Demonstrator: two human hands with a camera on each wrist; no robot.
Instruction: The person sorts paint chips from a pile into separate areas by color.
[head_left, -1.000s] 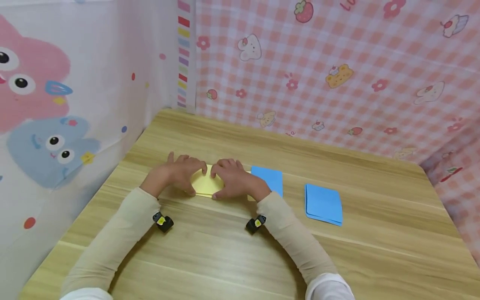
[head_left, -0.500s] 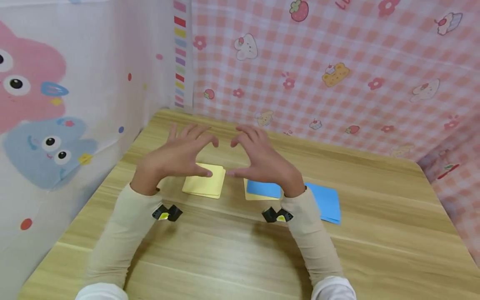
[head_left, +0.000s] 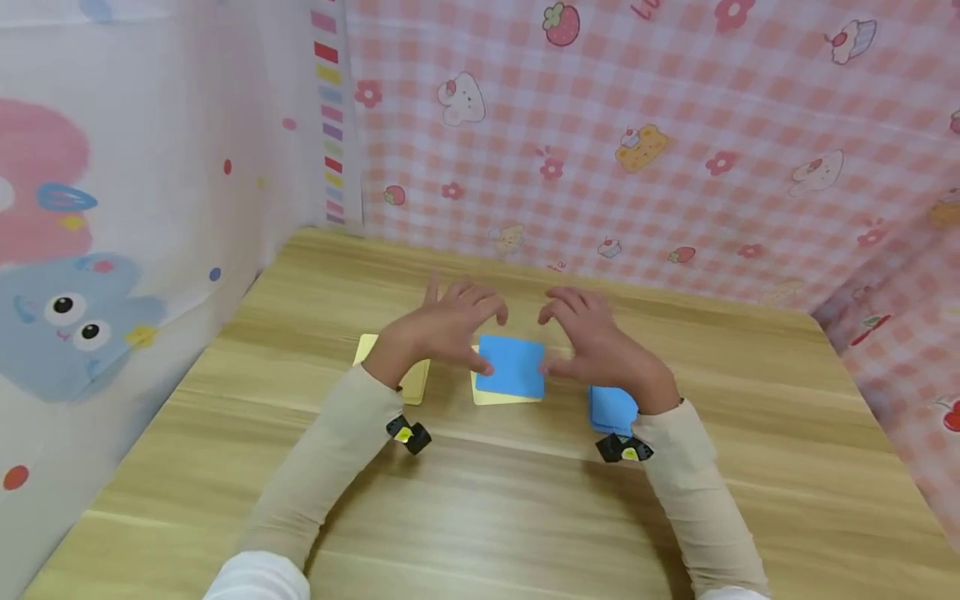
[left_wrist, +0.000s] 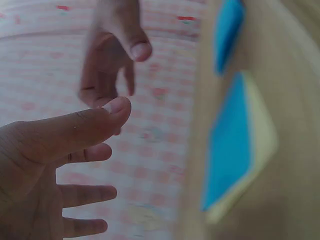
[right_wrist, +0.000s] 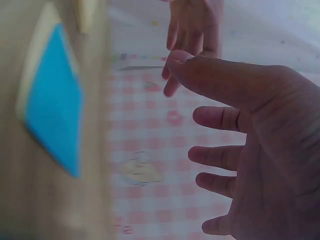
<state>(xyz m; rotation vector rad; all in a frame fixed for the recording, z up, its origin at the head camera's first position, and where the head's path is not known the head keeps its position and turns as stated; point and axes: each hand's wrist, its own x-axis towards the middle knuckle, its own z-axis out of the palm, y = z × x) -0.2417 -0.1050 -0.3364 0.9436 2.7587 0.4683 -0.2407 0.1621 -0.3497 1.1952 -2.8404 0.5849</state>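
Both hands hover above the table with nothing in them. In the head view the left hand (head_left: 450,325) is at the left of a blue square card (head_left: 512,367), fingers spread and loosely bent. On the other side of that card is the right hand (head_left: 596,342), held in a similar way. Blue card and yellow card (head_left: 506,399) overlap, the yellow one showing beneath along the left and front edges. Both wrist views show the hands apart from the cards. A yellow card stack (head_left: 415,385) lies partly hidden behind the left wrist.
A stack of blue cards (head_left: 611,408) lies at the right, partly covered by the right forearm. The wooden table (head_left: 465,517) meets a pink checked cloth (head_left: 510,150) at the back and a white printed cloth (head_left: 172,167) on the left.
Both hands let go of the yellow stack at the left, rose off it, and moved right to hang over the middle blue and yellow cards. The head view has shifted slightly.
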